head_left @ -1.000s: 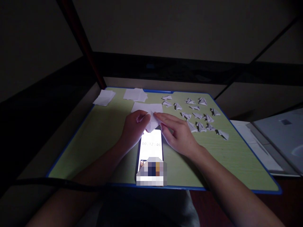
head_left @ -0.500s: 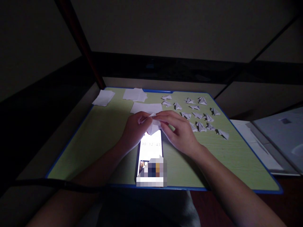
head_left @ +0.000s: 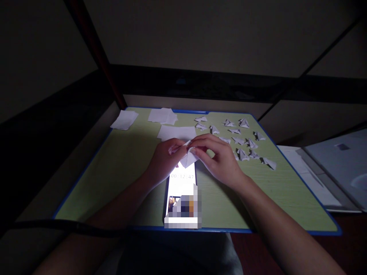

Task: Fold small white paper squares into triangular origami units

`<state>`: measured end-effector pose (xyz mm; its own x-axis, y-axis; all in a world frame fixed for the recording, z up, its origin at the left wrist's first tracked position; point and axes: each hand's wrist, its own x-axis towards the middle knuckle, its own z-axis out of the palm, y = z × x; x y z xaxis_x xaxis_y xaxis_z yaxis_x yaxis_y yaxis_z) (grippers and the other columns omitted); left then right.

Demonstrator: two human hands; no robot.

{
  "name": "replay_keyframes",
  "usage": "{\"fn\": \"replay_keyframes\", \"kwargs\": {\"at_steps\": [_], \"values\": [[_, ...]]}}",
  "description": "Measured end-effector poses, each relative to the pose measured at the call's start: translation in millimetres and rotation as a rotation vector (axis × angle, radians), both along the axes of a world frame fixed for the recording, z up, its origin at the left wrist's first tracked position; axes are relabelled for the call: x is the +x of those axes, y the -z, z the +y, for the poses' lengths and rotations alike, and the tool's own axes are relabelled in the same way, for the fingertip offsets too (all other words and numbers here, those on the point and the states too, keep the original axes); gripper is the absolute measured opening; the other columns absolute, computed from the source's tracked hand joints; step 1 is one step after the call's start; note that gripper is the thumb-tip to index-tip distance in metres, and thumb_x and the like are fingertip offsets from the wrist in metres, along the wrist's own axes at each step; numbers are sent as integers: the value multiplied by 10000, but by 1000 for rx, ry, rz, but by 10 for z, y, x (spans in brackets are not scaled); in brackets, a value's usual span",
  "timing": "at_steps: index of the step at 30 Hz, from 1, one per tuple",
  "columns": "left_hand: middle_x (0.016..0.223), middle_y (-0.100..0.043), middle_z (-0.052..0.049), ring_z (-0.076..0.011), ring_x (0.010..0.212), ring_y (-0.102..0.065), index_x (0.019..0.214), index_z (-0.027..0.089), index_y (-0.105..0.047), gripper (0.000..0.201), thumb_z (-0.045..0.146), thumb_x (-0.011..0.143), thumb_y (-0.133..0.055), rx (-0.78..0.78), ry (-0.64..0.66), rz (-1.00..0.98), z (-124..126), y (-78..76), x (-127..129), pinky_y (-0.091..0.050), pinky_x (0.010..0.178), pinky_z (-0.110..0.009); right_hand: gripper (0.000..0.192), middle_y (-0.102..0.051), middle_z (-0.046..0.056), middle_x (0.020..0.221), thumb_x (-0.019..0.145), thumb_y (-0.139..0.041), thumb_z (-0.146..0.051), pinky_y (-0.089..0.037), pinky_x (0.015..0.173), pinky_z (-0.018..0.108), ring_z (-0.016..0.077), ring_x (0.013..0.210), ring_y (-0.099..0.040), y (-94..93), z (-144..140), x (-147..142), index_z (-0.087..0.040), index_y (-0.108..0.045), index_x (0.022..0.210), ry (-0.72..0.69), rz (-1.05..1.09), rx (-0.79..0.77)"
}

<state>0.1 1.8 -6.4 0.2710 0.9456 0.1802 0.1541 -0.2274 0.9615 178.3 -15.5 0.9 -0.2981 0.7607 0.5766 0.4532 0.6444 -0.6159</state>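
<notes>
Left hand (head_left: 164, 156): thumb and fingers pinched on the near-left side of a small white paper (head_left: 187, 161). Right hand (head_left: 218, 160): fingertips closed on the same paper from the right, thumb underneath. Hands nearly meet at the paper's top; exact finger contact there is hard to make out. Paper is partly folded, 1 point aimed down toward the person, held just above the top end of a phone (head_left: 182, 185).

Phone lies flat, screen lit, long side toward the person. Timer reads 00:12:47; lower part of the screen is pixelated. Forearms sit either side of it.

Just beyond the hands: 1 flat white sheet (head_left: 177, 132), near edge partly hidden by the fingers. Behind it, a loose pile of sheets (head_left: 162, 115) near the far edge. 2nd pile (head_left: 124, 119) at the far-left corner, overlapping the board's edge.

Right of the hands: at least 13 small folded paper shapes (head_left: 242, 154), scattered, 1 or more partly behind the right hand.

All on a green board (head_left: 120, 172) with blue edging. Dark cable (head_left: 63, 224) crosses at lower left. Off the board's right side: a pale flat object (head_left: 341, 164), can't tell what. Dark wall (head_left: 206, 42) behind.
</notes>
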Motion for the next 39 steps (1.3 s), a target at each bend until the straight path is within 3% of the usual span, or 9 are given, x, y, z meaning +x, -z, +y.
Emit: {"fn": "replay_keyframes", "kwargs": {"at_steps": [10,15,20,27,32,39], "values": [[584,-575,25,-82,461,-531,832,154,-655,137,270,812,-584,-1,93,-48,-29,-25,-7,-427,403,-176,107,-674,34,821,874,-666,-286,-460,617,290,138,694,-593,9,-10,-42,-182,-677,899,35,258,-318],[551,-570,32,-90,453,-539,812,152,-654,121,244,791,-579,-10,60,-1,-57,-88,-1,-426,421,-187,101,-618,-7,718,818,-699,-239,-431,552,257,112,609,-547,11,-4,-87,-183,-622,854,5,423,-406],[580,-607,26,-95,458,-556,831,147,-648,121,242,785,-590,-35,54,-21,-68,-103,7,-432,425,-192,81,-615,-3,744,815,-671,-213,-436,566,258,112,627,-545,25,7,-83,-182,-615,865,-34,469,-390],[676,-679,-14,-99,487,-561,828,153,-653,134,262,764,-607,-44,12,-7,-35,-52,-9,-441,425,-201,174,-655,47,931,796,-592,-86,-466,674,309,160,793,-583,7,5,-3,-193,-668,910,-24,162,-237],[744,-697,-25,-110,536,-581,867,153,-658,168,269,748,-633,-50,32,6,-18,-43,-13,-459,443,-213,125,-653,55,920,832,-599,-122,-476,709,317,177,861,-597,-19,14,18,-195,-689,879,-45,109,-158],[685,-646,4,-121,612,-601,811,167,-627,101,223,726,-635,38,-2,32,4,-17,2,-483,522,-223,154,-652,51,917,801,-601,-99,-482,734,332,180,870,-604,-33,3,20,-192,-697,878,-62,106,-154]]}}
